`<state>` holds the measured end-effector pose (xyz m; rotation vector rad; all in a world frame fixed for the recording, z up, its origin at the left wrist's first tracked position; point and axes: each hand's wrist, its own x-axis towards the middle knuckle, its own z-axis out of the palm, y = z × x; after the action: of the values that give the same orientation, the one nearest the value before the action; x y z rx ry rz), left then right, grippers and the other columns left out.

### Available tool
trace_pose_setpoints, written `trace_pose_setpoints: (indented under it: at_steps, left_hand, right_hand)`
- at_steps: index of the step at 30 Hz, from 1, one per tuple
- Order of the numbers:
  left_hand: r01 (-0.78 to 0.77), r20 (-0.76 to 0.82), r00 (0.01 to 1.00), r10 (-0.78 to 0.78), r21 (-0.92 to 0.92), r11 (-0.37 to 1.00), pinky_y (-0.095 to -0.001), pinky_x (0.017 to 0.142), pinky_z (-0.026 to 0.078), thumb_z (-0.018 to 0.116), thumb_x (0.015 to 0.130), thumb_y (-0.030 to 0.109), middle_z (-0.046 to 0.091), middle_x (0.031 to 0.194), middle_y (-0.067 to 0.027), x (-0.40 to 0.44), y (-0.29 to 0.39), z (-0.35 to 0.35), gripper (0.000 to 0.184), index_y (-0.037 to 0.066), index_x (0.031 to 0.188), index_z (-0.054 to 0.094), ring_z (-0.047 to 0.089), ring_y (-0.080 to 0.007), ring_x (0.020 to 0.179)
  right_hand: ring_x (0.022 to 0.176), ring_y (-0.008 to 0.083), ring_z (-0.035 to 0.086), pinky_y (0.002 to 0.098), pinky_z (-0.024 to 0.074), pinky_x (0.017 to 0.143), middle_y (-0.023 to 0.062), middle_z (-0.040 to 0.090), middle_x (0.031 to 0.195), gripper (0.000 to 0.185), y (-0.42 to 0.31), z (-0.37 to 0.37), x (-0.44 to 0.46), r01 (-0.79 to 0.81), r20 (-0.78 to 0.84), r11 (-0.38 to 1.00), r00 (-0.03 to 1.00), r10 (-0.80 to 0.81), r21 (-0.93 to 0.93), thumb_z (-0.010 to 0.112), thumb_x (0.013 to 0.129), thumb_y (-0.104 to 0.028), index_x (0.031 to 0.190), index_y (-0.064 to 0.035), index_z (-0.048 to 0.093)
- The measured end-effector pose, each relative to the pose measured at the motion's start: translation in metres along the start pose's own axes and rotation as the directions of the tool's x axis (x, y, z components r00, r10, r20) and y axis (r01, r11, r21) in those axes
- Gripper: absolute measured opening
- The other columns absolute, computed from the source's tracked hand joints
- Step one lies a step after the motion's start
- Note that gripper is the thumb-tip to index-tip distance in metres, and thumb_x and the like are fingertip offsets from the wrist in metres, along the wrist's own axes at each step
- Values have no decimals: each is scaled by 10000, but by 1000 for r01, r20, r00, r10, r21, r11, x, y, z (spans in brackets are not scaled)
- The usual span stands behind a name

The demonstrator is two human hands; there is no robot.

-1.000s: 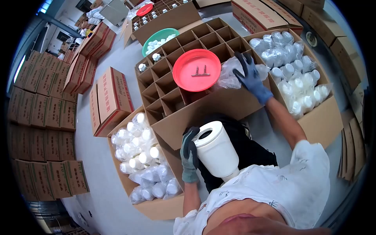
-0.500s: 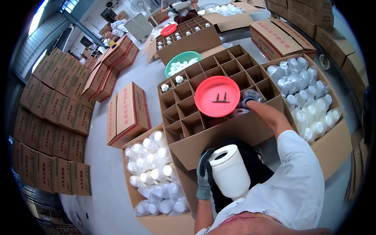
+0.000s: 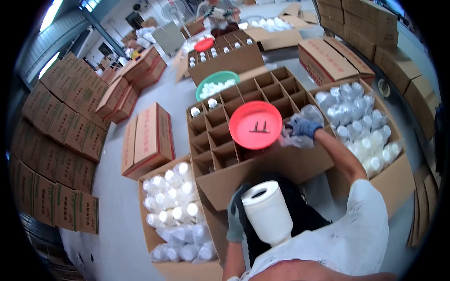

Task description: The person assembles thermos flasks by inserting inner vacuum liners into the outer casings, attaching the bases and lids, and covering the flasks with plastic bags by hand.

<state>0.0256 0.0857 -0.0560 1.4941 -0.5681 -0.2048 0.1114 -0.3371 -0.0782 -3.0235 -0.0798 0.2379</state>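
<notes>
My left hand (image 3: 237,213), in a grey-green glove, is closed against the side of a white cylindrical container (image 3: 268,213), which stands tilted at my lap with a dark round opening on top. My right hand (image 3: 303,127), in a blue glove, is closed on a crumpled clear plastic bag (image 3: 300,140) at the right rim of the divided cardboard box (image 3: 262,165). Beside that hand, a round red dish (image 3: 243,136) rests on the box dividers with small dark metal pieces (image 3: 259,127) in it. Two white-capped bottles (image 3: 212,103) stand in the far left compartments.
A box of bagged white bottles (image 3: 180,196) stands at left, another (image 3: 358,122) at right. Behind the divided box are a green basin (image 3: 201,90) of white caps and a second divided box (image 3: 227,58), where another person (image 3: 218,16) works. Stacked cartons (image 3: 56,136) line the left side.
My right hand has risen out of the box's right side, bringing the clear plastic bag up into view. My left hand and the white container have shifted slightly left and down in the view.
</notes>
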Motion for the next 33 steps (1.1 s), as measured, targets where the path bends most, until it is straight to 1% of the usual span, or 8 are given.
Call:
trace_pose_setpoints:
  at_steps: [9, 12, 16, 19, 22, 25, 26, 33]
  left_hand:
    - [228, -72, 964, -254, -263, 937, -394, 1081, 346, 290, 1002, 507, 509, 1344, -182, -4, 5, 13, 681, -53, 1368, 417, 498, -278, 1230]
    - [12, 14, 1000, -13, 63, 998, -420, 1099, 331, 322, 1010, 339, 569, 1269, -185, -24, 18, -18, 534, -52, 1358, 431, 526, -277, 1200]
    - [-56, -246, 967, -60, -440, 896, -470, 1073, 383, 373, 966, 237, 616, 1180, -188, -28, 29, -29, 402, -32, 1194, 567, 583, -285, 1127]
    - [-112, 46, 994, 103, 334, 936, -444, 1046, 401, 423, 986, 274, 599, 1219, -181, -11, 27, -20, 378, -8, 1193, 566, 565, -307, 1153]
    - [25, -121, 988, -99, -506, 862, -393, 1039, 394, 499, 954, 300, 563, 1278, -176, -43, 8, -55, 450, -28, 1259, 531, 536, -317, 1191]
    - [37, 104, 994, -37, 2, 999, -378, 1092, 297, 646, 863, 300, 474, 1388, -175, -1, 56, -26, 582, -9, 1332, 493, 423, -298, 1310]
    - [15, 243, 968, -60, 183, 983, -384, 1102, 276, 675, 848, 274, 464, 1397, -178, 5, 61, -29, 591, 3, 1341, 493, 400, -298, 1330]
    - [148, -134, 967, -216, -397, 906, -394, 962, 450, 572, 912, 407, 522, 1293, -175, 57, 31, -36, 637, -5, 1368, 404, 542, -276, 1153]
  right_hand:
    - [1074, 301, 571, 387, 456, 959, 144, 578, 1152, 453, -169, -58, -127, 675, -667, 565, 694, -271, 474, 718, 786, -209, 1190, -65, 573]
    - [1166, 305, 516, 414, 405, 1022, 132, 570, 1196, 448, -169, -23, -136, 601, -420, 403, 786, -454, 690, 701, 734, -148, 1165, -70, 608]
    - [1115, 294, 530, 390, 414, 989, 130, 580, 1132, 404, -129, -11, -138, 435, -332, 544, 900, -281, 718, 688, 717, -121, 1117, -77, 648]
    - [1120, 261, 548, 369, 428, 970, 134, 598, 1140, 281, -180, -25, -132, 515, -389, 318, 838, -383, 796, 672, 839, -175, 1099, -71, 665]
    - [1147, 260, 536, 368, 405, 1006, 129, 587, 1190, 332, -167, -18, -123, 422, -319, 265, 879, -355, 867, 653, 871, -171, 1187, -72, 620]
    - [1164, 255, 529, 372, 394, 1024, 126, 578, 1215, 397, -188, -29, -122, 236, -198, 65, 913, -358, 970, 645, 885, -196, 1259, -79, 579]
    - [1170, 242, 522, 373, 392, 1022, 125, 566, 1230, 449, -201, -24, -113, 587, -403, 396, 793, -457, 706, 652, 885, -224, 1289, -64, 542]
    - [1299, 356, 366, 422, 358, 1050, 191, 371, 1392, 689, -240, -74, -39, 730, -738, 407, 652, -174, 549, 730, 787, -280, 1375, -79, 432]
